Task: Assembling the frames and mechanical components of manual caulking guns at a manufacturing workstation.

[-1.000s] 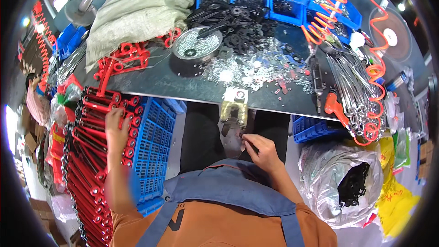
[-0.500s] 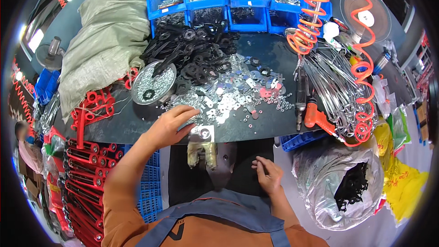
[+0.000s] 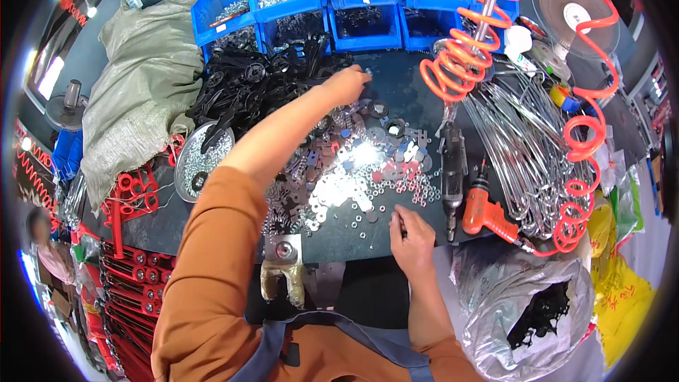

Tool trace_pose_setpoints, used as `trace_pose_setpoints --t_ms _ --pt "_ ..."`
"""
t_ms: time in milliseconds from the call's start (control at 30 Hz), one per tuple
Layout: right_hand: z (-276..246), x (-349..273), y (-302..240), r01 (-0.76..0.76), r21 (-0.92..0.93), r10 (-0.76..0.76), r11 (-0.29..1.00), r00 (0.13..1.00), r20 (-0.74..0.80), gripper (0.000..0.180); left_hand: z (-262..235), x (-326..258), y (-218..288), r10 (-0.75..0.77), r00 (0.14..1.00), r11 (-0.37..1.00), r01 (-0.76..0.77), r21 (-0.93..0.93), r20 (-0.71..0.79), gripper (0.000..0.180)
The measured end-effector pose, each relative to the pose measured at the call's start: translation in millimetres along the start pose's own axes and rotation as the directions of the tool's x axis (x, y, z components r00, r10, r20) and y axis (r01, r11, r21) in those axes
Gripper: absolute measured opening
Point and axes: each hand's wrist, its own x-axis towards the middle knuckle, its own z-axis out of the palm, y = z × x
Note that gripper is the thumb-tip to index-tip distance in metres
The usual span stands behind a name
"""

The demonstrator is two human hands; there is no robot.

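My left hand (image 3: 345, 86) stretches across to the far side of the dark workbench (image 3: 407, 85). Its fingertips are pinched together at a small shiny piece, too small to name. Near the front edge, my right hand (image 3: 413, 240) is closed, thumb against curled fingers; what lies between them is hard to make out, a dark bit at most. Between the hands spreads a pile of small nuts and washers (image 3: 339, 187). A metal fixture (image 3: 284, 247) with a round centre sits at the bench edge, its two tape-wrapped prongs pointing towards me.
Blue bins (image 3: 364, 25) of small hardware line the back. Black plastic parts (image 3: 247, 88) are heaped beside a round metal dish (image 3: 201, 159). Right lie a dark air tool (image 3: 451, 177), an orange power driver (image 3: 486, 212) and bent metal rods (image 3: 527, 148); orange coiled hoses (image 3: 460, 71) hang above.
My left hand has gone from beside the fixture to the far side of the bench. My right hand has risen from my lap to the bench's front edge. The view has shifted.
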Motion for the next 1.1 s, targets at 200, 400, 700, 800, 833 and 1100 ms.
trace_pose_setpoints --t_ms 200,400,700,800,833,1100 --pt "1.1 -8.4 5.0 -0.165 0.184 0.165 0.969 0.986 0.017 0.016 67.8 60.6 -31.3 -0.129 0.992 0.979 0.124 0.161 0.017 0.030" --pt "4.1 -6.0 6.0 -0.044 0.115 0.042 0.992 0.999 0.019 0.017 21.4 44.4 -33.2 -0.159 0.987 0.960 0.148 0.238 0.026 0.015" --pt "7.7 -5.0 -3.5 0.013 -0.033 -0.014 0.999 1.000 -0.024 0.017 -146.3 -63.5 -163.9 -0.447 0.876 0.785 0.481 0.391 -0.180 0.023" --pt "9.2 0.9 -4.9 0.024 -0.096 -0.025 0.995 1.000 -0.012 0.017 -130.7 -79.9 -208.7 -0.503 0.813 0.726 0.582 0.367 -0.293 0.027" --pt "9.7 -0.5 -5.3 0.018 -0.088 -0.020 0.996 1.000 -0.020 0.018 -123.7 -78.6 -204.7 -0.530 0.790 0.727 0.611 0.314 -0.309 0.028" --pt "9.7 1.7 -8.0 0.055 -0.086 -0.059 0.995 0.998 -0.038 0.017 -121.7 -76.6 -144.5 -0.424 0.888 0.887 0.447 0.114 -0.176 0.020"
